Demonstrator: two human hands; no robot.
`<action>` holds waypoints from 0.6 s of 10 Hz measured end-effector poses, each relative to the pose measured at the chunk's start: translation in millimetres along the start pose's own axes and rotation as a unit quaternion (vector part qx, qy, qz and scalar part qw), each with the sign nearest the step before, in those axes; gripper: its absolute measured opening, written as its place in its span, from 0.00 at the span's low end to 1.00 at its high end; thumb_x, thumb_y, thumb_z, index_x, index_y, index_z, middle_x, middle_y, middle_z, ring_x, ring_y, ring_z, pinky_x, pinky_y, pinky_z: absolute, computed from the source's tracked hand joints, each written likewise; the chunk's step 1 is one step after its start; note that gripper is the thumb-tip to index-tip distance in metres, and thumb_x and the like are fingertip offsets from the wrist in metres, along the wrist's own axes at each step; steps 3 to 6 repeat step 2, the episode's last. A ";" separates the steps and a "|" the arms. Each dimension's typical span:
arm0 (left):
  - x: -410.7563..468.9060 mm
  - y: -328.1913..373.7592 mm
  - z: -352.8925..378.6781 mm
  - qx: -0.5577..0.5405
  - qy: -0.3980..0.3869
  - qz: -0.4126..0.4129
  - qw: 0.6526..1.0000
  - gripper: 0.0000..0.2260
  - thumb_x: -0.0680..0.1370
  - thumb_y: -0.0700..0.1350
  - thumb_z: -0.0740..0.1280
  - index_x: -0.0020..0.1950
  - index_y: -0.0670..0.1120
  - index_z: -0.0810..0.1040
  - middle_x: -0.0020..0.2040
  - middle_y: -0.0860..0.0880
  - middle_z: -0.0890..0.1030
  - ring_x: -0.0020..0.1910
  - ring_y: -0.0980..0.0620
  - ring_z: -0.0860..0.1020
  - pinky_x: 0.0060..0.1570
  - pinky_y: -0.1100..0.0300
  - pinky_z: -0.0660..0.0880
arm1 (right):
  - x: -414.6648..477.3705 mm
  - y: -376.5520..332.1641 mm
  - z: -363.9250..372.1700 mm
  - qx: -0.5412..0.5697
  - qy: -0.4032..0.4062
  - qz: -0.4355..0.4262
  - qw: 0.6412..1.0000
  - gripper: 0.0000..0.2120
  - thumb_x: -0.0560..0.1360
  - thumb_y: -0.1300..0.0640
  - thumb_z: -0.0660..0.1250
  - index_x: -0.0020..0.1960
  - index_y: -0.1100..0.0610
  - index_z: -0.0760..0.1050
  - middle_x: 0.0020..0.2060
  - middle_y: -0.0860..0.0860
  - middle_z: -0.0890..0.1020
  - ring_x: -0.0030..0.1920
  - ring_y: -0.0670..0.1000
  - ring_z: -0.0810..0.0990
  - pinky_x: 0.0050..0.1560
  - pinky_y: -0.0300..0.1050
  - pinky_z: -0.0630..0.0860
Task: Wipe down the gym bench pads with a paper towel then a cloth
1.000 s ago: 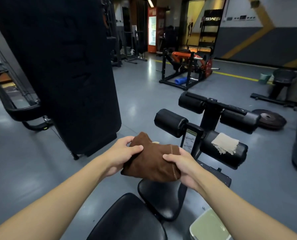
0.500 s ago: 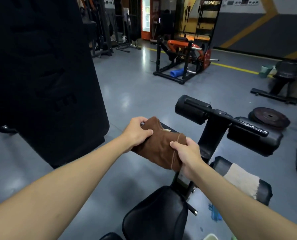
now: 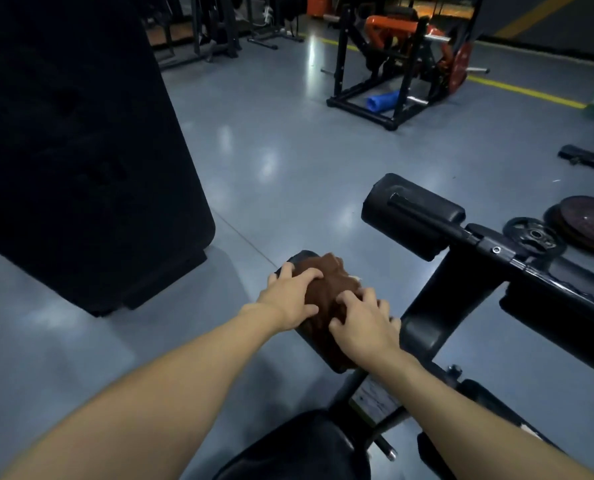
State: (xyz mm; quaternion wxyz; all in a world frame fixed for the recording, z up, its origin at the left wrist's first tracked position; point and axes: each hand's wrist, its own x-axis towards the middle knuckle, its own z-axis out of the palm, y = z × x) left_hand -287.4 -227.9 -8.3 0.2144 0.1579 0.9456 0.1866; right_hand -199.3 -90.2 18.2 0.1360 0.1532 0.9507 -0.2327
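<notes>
Wiping with the brown cloth [image 3: 327, 284], we wrap it over the lower roller pad [image 3: 299, 258]; the left hand [image 3: 290, 297] and the right hand [image 3: 363, 325] grip it with curled fingers [image 3: 307, 275]. We judge the cloth stage is under way; the upper roller pad [image 3: 413, 216] and the seat pad [image 3: 299, 445] probably remain.

Beyond your fingers [image 3: 306, 275] the grey floor [image 3: 271, 133] shines with pale glints of light. Left of them stands a tall black padded block [image 3: 81, 150]. Far ahead, an orange-and-black machine frame [image 3: 402, 57] stands over a blue roll [image 3: 383, 100], near a yellow floor line [image 3: 517, 90]. Weight plates [image 3: 593, 223] lie to their right.
</notes>
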 end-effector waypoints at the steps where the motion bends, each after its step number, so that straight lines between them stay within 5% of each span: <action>1: -4.7 -6.5 -9.8 -0.024 -0.005 0.012 1.000 0.26 0.76 0.53 0.69 0.72 0.64 0.65 0.72 0.46 0.60 0.70 0.40 0.62 0.69 0.45 0.65 | 6.8 -5.7 -5.4 -0.003 -0.004 0.013 1.000 0.11 0.77 0.50 0.62 0.59 0.46 0.70 0.65 0.52 0.66 0.66 0.60 0.64 0.66 0.62 0.62; 2: -12.1 -18.0 -23.8 -0.098 0.026 -0.013 0.995 0.22 0.77 0.51 0.66 0.71 0.59 0.70 0.71 0.46 0.62 0.69 0.43 0.66 0.70 0.48 0.66 | 9.9 -15.8 -11.9 -0.066 0.021 0.036 0.997 0.11 0.75 0.52 0.61 0.57 0.47 0.72 0.63 0.53 0.67 0.65 0.60 0.63 0.63 0.60 0.61; 6: -12.1 -18.0 -23.8 -0.098 0.026 -0.013 0.995 0.22 0.77 0.51 0.66 0.71 0.59 0.70 0.71 0.46 0.62 0.69 0.43 0.66 0.70 0.48 0.66 | 9.9 -15.8 -11.9 -0.066 0.021 0.036 0.997 0.11 0.75 0.52 0.61 0.57 0.47 0.72 0.63 0.53 0.67 0.65 0.60 0.63 0.63 0.60 0.61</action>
